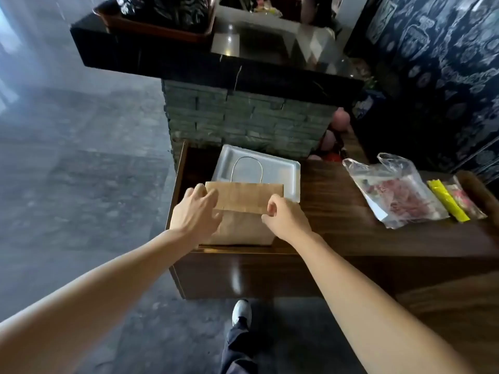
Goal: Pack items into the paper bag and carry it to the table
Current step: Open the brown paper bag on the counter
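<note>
While both arms are extended over the near left end of the wooden counter [337,211], the paper bag [243,211] is handled from either side. The bag is brown, folded flat, and laid on the counter; its upper edge and white cord handle [247,168] overlap a white foam tray [283,171] lying just behind it. The left hand [195,211] is spread open with its fingers laid on the bag's left edge; nothing is enclosed by it. The right hand [287,218] is curled at the bag's right edge, with thumb and fingers apparently pinched on the paper, though the contact is partly hidden. Further right on the counter, well apart from the bag, a clear plastic bag [397,190] with red contents is placed, and a yellow packet [448,201] is placed just beside it.
</note>
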